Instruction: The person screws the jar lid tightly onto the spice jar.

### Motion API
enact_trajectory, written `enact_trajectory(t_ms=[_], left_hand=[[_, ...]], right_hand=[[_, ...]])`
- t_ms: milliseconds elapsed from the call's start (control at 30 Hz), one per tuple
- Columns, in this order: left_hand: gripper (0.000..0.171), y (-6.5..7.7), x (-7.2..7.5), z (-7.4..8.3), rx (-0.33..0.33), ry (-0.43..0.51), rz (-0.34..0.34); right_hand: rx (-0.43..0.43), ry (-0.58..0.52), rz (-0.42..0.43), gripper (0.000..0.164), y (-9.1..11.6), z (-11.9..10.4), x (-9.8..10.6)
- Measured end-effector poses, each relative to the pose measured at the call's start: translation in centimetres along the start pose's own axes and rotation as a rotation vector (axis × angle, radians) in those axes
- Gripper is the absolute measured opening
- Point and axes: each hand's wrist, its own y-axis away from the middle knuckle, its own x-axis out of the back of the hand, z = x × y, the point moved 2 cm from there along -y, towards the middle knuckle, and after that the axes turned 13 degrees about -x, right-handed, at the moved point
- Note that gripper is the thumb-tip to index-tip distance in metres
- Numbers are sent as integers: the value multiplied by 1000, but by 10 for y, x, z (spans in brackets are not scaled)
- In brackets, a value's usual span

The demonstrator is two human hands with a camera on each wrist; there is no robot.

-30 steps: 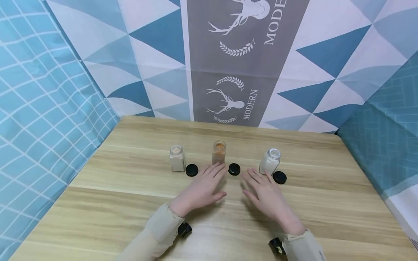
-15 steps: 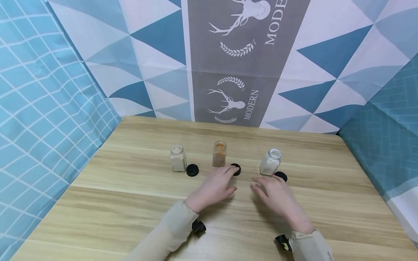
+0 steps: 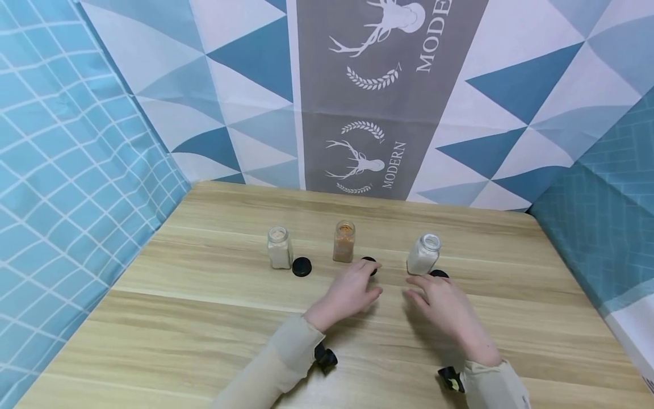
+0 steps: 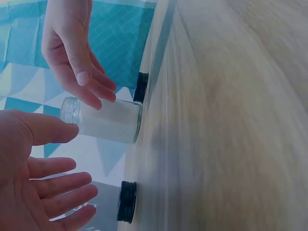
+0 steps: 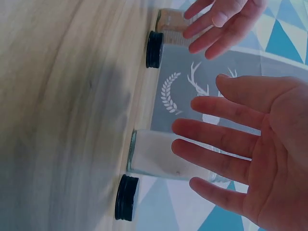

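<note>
My left hand (image 3: 352,289) hovers over the table with loosely bent fingers and holds nothing. In the head view its fingers overlap the middle black lid (image 4: 127,202), which stands apart below them in the left wrist view. My right hand (image 3: 443,301), fingers spread and relaxed, is in front of the right glass jar (image 3: 423,255) of white powder and partly covers the right black lid (image 5: 127,197). Just beyond the left hand is an open jar of orange-brown spice (image 3: 344,243). Both palms show bare in the wrist views.
At the left stands an open glass jar of pale powder (image 3: 279,250), a black lid (image 3: 302,266) beside it. All three jars stand uncapped on the wooden table (image 3: 204,318). Patterned cloth (image 3: 352,102) hangs behind the table's far edge and at both sides.
Both hands have moved to the right, the left from in front of the spice jar to over the middle lid. Their fingers have gone from flat to more bent. Jars and lids stay put.
</note>
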Motion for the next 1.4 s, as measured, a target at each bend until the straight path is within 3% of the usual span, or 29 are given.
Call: enact_trajectory(t_ms=[367,633,967,1400], left_hand=[[45,-9,-13,3,52,272,-18],[42,-15,-19,3,71,287,3],[42,-22,-28,5,140,277,-1],[40,-31,-26,5,130,290,6]], right_hand=[[-69,-33,18,30,2,11,5],[-73,-37,69,20,2,14,6],[-105,-68,103,15,3,22,6],[-203,-117,63,12,-3,32,10]])
